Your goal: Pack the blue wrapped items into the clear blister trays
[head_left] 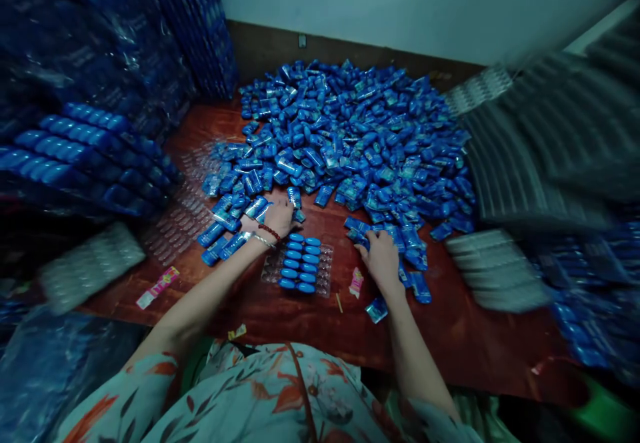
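Note:
My left hand, with a red bead bracelet at its wrist, reaches to the near edge of a heap of small shiny blue packets. Its fingers are bent around a small blue packet. To the right, my right hand has its thumb and fingers closed at another blue packet; its fingertips are partly hidden. Between the hands lies a clear plastic blister tray. Two columns of glossy blue oval pieces fill its middle, with bare cavities along both sides.
Stacked blue-filled trays and a clear tray stand at left. Clear trays lie flat beside the heap. Tall tray stacks and a shorter stack are at right. Pink wrappers lie on the red-brown table.

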{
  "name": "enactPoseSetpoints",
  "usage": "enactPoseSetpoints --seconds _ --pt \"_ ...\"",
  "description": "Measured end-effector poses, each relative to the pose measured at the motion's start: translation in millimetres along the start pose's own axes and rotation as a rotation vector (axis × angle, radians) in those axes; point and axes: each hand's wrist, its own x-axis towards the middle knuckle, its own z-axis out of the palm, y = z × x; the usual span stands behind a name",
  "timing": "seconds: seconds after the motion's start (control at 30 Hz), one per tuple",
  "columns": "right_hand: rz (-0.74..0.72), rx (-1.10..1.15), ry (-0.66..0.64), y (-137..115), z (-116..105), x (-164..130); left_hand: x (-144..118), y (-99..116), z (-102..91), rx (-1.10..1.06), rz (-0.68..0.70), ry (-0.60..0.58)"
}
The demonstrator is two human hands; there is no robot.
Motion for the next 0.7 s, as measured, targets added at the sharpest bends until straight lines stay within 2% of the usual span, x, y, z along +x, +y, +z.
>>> enactPoseSetpoints --seconds 0.07,0.17,0.3,0.37,0.47,0.6,0.7 --pt "-0.024 0.115 0.022 -5 8 -8 7 4 3.5 -0.005 0.009 -0.027" --pt "-0.014 0.320 0.053 -5 19 -24 1 -1 6.5 -0.035 0.040 -0.050" --pt "-0.011 0.440 0.110 2 26 -36 -18 -21 11.8 -0.109 0.183 0.035" --pt "-0.062 0.404 0.113 3 27 -39 -27 -33 17.0 -0.129 0.284 0.091" --pt "-0.173 0.218 0.065 -1 27 -40 -36 -44 25.8 -0.104 0.370 0.112" --pt "-0.239 0.039 0.034 -4 28 -33 -39 -46 30.2 -0.082 0.380 0.170" --pt "-0.241 0.140 0.040 -1 29 -27 -46 -44 22.0 -0.155 0.334 0.281"
